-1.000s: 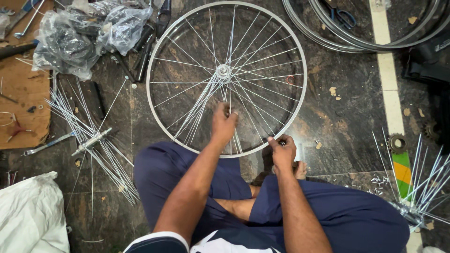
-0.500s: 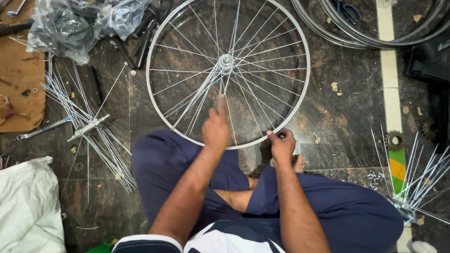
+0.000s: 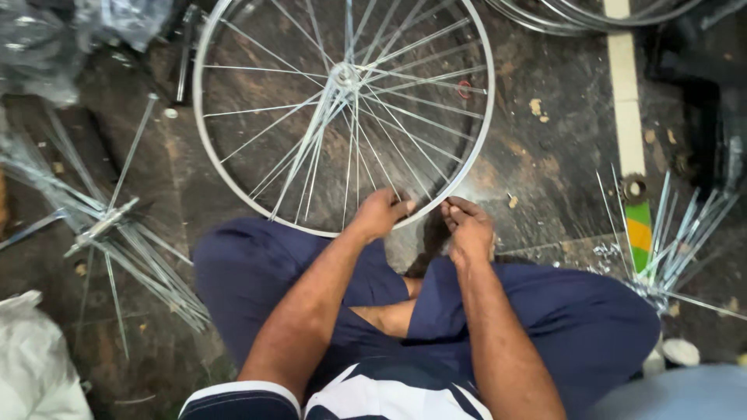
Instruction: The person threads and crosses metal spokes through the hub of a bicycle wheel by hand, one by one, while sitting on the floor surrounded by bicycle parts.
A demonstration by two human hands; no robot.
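- The bicycle wheel (image 3: 342, 109) is lying flat on the dark stone floor (image 3: 545, 163), just ahead of the seated person's crossed legs (image 3: 537, 311), with its near rim reaching almost to the knees.
- The left hand (image 3: 380, 214) is curling its fingers over the near rim (image 3: 424, 208), gripping it where several spokes (image 3: 354, 155) are running down from the hub (image 3: 345, 75).
- The right hand (image 3: 467, 225) is sitting just beside the left one, its fingertips pinching together at the rim's outer edge; it seems to be closing on something small, though the view is too coarse to tell what.
- A loose hub with bare spokes fanning out (image 3: 105, 225) is lying on the floor to the left, well apart from the wheel.
- Another bundle of spokes (image 3: 669, 241) is leaning at the right, near a green and orange block (image 3: 640, 233).
- Crumpled plastic bags (image 3: 54, 39) are piling up at the upper left, and more rims (image 3: 576, 17) are showing along the top edge.
- A white sack (image 3: 35, 365) is resting at the lower left corner.
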